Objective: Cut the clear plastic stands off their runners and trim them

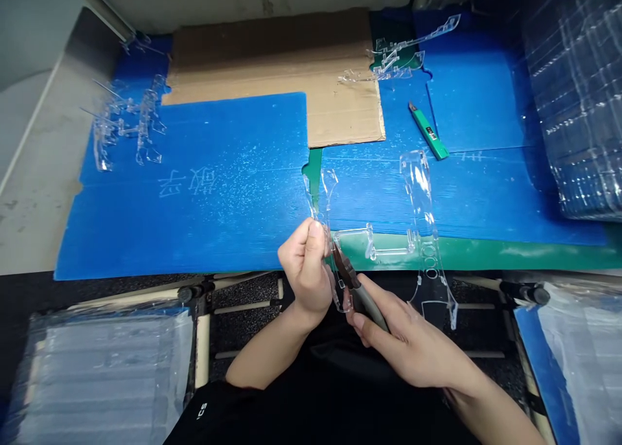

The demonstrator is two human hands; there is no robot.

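Observation:
My left hand (307,263) is closed around one side of a clear plastic moulded part (422,202), near the table's front edge. The part has two long side pieces joined by a thin crossbar (393,253); its right side piece hangs partly past the edge. In my right hand (389,322) is a pair of cutting pliers (362,296) with grey handles. The dark jaws touch or lie close to the place where the crossbar meets the left side piece. Whether the jaws are fully closed I cannot make out.
A green utility knife (428,131) lies on the blue sheet (233,192). Other clear plastic pieces rest at the left (129,121) and at the back right (396,56). Brown cardboard (272,63) covers the back. Stacked clear trays (578,102) stand at the right, wrapped stacks (107,367) below.

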